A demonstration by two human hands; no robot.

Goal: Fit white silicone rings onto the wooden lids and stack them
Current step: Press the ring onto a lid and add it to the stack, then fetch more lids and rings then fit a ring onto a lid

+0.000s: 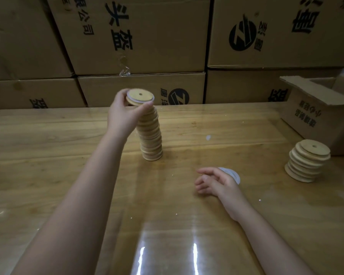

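Left hand pinches a ringed wooden lid atop the tall stack at frame centre, while the right hand rests loose-fingered, holding nothing, beside white rings lower right.

Stacked cardboard boxes behind glossy wooden table.
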